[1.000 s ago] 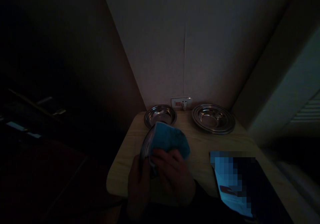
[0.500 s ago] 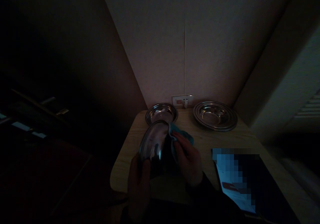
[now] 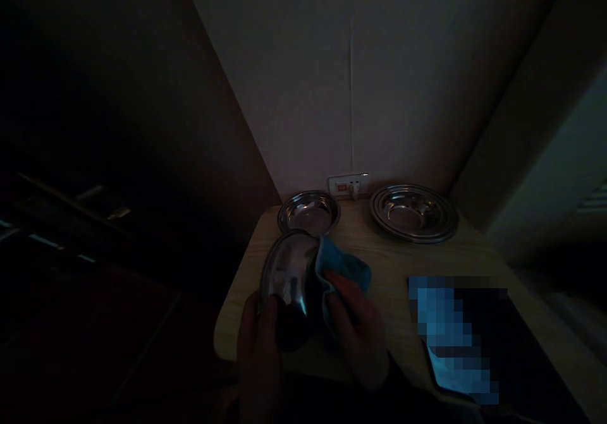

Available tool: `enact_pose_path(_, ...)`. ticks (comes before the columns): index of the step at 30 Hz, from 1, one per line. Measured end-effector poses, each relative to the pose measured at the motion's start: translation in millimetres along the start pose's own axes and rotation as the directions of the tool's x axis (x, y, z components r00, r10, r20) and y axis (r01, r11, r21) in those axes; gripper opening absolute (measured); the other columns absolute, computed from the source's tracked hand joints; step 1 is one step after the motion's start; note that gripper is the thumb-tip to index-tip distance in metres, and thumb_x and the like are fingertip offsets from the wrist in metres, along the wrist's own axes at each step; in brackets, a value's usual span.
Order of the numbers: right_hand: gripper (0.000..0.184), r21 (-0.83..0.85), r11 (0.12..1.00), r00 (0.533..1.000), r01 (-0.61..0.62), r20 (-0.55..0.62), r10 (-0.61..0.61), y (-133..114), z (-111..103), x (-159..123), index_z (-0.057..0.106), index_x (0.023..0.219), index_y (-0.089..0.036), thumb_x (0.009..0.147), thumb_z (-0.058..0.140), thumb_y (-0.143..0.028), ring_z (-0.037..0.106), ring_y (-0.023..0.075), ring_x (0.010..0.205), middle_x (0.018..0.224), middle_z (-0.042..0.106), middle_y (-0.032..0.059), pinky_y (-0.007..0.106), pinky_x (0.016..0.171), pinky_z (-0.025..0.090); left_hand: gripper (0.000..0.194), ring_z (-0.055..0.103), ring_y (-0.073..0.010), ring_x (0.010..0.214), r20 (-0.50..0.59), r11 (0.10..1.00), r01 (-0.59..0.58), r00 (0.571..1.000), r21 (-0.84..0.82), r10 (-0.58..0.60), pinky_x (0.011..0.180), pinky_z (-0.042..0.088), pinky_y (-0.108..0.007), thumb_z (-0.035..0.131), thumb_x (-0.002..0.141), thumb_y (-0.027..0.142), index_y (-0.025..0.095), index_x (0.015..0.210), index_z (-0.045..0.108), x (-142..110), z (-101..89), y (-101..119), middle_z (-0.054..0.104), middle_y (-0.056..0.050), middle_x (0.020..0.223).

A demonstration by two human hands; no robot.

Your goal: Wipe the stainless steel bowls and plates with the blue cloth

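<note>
A shiny metal bowl (image 3: 288,272) is tilted up on its side over the near part of the table, its rounded outside toward me. My left hand (image 3: 260,335) grips its lower left rim, thumb on the outer face. My right hand (image 3: 355,323) is closed on a blue cloth (image 3: 346,265) that lies against the bowl's right side. Some of the cloth hangs loose beyond the fingers. Just behind, a second metal bowl (image 3: 310,214) rests upright near the wall, its front partly covered by the held one.
Stacked metal plates (image 3: 413,215) stand at the table's (image 3: 379,250) back right. A pixelated, lit tablet-like device (image 3: 450,342) lies at the right front. A wall socket (image 3: 348,186) with a plug sits above the back edge. The room is dark.
The right hand and cloth have shifted slightly down along the bowl, and more of the cloth shows. The bowl has turned a little in my left hand. The view has moved slightly.
</note>
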State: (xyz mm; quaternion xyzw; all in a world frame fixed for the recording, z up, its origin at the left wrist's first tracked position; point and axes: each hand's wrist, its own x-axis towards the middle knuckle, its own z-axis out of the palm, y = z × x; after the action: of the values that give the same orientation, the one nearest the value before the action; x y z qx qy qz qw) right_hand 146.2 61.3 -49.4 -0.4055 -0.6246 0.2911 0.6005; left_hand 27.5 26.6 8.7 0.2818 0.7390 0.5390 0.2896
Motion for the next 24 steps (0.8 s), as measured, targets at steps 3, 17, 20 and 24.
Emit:
enact_pose_path(3,0.031,-0.055,0.997,0.998,0.058,0.031,-0.057,-6.4,-0.3,-9.1,0.058,0.117,-0.026,0.088,0.049,-0.017,0.060,0.0186,0.101,0.109,0.066,0.0051,0.034,0.084,0.051,0.042,0.062,-0.0203,0.088,-0.007,0.996,-0.076,0.997,0.053,0.077,0.069,0.049,-0.028,0.050,0.078,0.050,0.022,0.108,0.057,0.8,2.8,1.4,0.066,-0.005,0.099)
enact_pose_path(17,0.034,-0.218,0.907,0.930,0.361,0.152,-0.333,-19.5,1.5,22.5,0.056,0.119,-0.016,0.088,0.044,-0.010,0.057,0.0190,0.095,0.121,0.060,0.0090,0.035,0.081,0.049,0.047,0.064,-0.0233,0.089,0.105,0.991,-0.132,0.986,0.010,0.130,0.073,0.051,-0.029,0.056,0.073,0.052,0.015,0.101,0.063,-1.8,1.8,1.0,0.069,-0.008,0.097)
enact_pose_path(20,0.034,-0.196,0.891,0.907,0.410,0.190,-0.376,-21.2,-0.1,17.6,0.055,0.120,-0.019,0.088,0.046,-0.011,0.057,0.0174,0.085,0.120,0.061,0.0069,0.031,0.074,0.050,0.045,0.064,-0.0233,0.084,0.149,0.978,-0.183,0.974,0.096,0.168,0.069,0.051,-0.029,0.055,0.072,0.053,0.015,0.094,0.064,-0.5,-0.1,-0.3,0.070,-0.008,0.091)
enact_pose_path(24,0.031,-0.211,0.913,0.935,0.350,0.130,-0.329,-19.2,-5.1,25.2,0.058,0.117,-0.017,0.089,0.044,-0.011,0.057,0.0188,0.093,0.120,0.061,0.0083,0.034,0.080,0.049,0.042,0.064,-0.0226,0.086,0.174,0.977,-0.206,0.965,0.052,0.194,0.072,0.051,-0.029,0.053,0.075,0.050,0.016,0.096,0.064,-3.5,1.6,-0.9,0.070,-0.007,0.093)
